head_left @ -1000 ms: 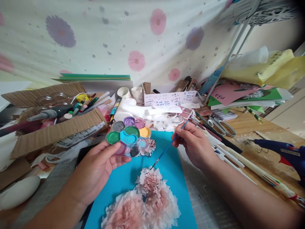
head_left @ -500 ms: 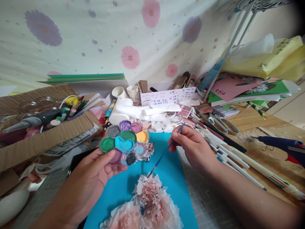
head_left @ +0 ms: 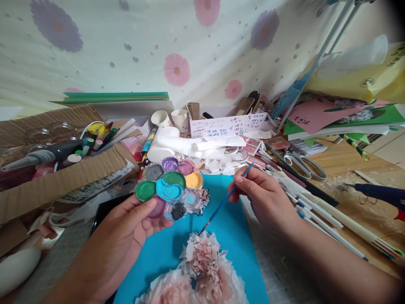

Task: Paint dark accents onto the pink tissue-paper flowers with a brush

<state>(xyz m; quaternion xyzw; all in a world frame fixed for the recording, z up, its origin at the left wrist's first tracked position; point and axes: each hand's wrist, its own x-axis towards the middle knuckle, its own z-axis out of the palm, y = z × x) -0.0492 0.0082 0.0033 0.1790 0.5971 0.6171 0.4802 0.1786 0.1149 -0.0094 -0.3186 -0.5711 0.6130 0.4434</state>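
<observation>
My left hand [head_left: 136, 223] grips a flower-shaped paint palette [head_left: 172, 179] by its near edge, thumb on top. Its wells hold green, blue, purple, yellow, grey and black paint. Between the fingertips of my right hand [head_left: 262, 192] is a thin blue paintbrush [head_left: 221, 204], slanting down to the left. The brush tip is at the upper edge of a pale pink paper flower [head_left: 202, 253]; whether it touches I cannot tell. Several such ruffled flowers sit together on a blue sheet [head_left: 243, 249]. Partly behind the palette lies a small heap of dark-edged shavings [head_left: 203, 202].
A cardboard box [head_left: 107, 177] of pens and tubes stands left. Paper cups [head_left: 179, 121] and white paper rolls [head_left: 177, 143] are at the back. Scissors [head_left: 305, 164], several pens [head_left: 329, 226] and a blue glue gun [head_left: 379, 192] lie right, below stacked coloured paper [head_left: 319, 118].
The whole view has shifted slightly, so most things appear a little farther right. Both hands keep their holds, and the brush tip stays by the flower's upper edge.
</observation>
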